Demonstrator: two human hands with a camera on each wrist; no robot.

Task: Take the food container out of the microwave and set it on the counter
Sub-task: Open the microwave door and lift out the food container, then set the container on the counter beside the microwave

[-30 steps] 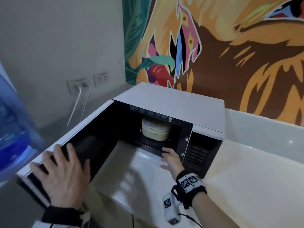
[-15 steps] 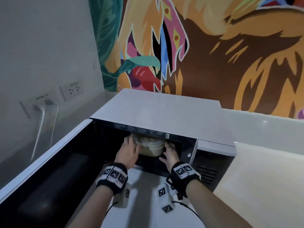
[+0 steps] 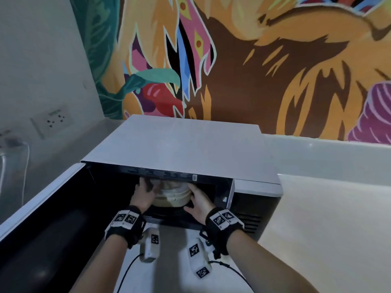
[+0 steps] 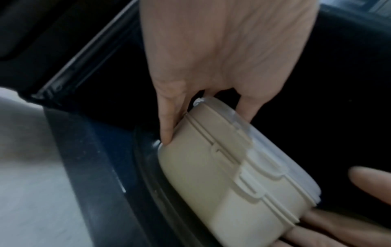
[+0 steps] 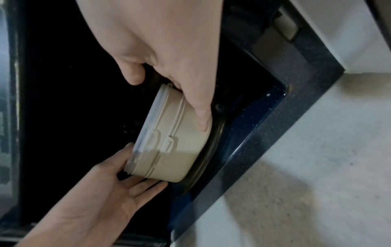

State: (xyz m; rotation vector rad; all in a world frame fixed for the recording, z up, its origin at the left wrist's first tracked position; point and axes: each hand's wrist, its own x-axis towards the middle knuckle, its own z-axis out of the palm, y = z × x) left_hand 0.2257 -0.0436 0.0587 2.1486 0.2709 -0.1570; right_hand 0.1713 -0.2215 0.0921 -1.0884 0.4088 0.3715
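Note:
A round cream food container with a translucent lid stands inside the open microwave, on or just above the glass turntable; I cannot tell which. My left hand grips its left side, with one finger down the wall and others over the lid edge. My right hand grips the right side, thumb over the lid and fingers along the wall. The wrist views show the container held between both hands. Its far side is hidden.
The microwave door hangs open to the left, close beside my left forearm. The control panel is right of the cavity. A pale counter stretches right and in front. Wall sockets with a plugged cable are at left.
My left hand left the door and reached into the cavity. My right hand moved in from the front edge. Both now grip the container, and my head has come closer.

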